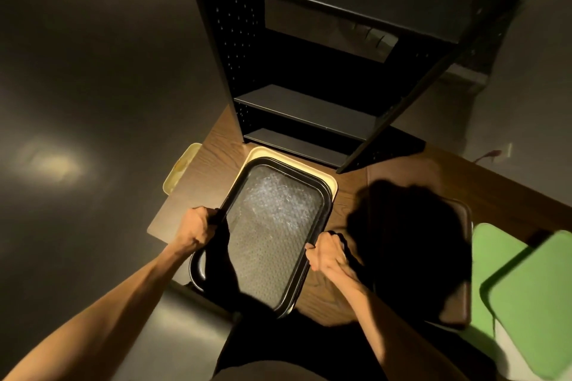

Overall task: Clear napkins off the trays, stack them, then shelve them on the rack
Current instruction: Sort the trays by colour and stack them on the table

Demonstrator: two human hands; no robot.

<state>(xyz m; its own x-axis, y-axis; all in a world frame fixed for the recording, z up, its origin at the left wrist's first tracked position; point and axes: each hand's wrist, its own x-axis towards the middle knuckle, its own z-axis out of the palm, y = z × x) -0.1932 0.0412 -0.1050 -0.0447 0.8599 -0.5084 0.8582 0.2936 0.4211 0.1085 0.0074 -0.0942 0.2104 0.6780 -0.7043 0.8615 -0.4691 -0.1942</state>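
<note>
Left hand: the left hand (201, 227) curls its fingers over the left long rim of the black tray (272, 235), gripping it.
Right hand: the right hand (325, 252) grips the opposite long rim, fingers wrapped under the edge.
Stack: the black tray sits on top of a stack near the desk's near edge; a cream tray (315, 172) shows under its far end, and at least one more dark rim shows between them. How many lie beneath I cannot tell.
Napkins: none visible on the top tray.
Step in hand: stacking looks done, and the two-handed hold suggests the lift toward the rack.
Next move: raise the stack level and slide it onto a shelf of the black rack (309, 108), which stands on the desk's far edge just beyond the stack; the long side must clear the uprights.
Other trays: one brown tray (458, 288) at the desk's right edge, two green trays (526, 303) overlapping beyond it, one cream tray end (181, 168) past the left edge.
Desk: a wooden desk (204, 170) carries the stack and rack.
</note>
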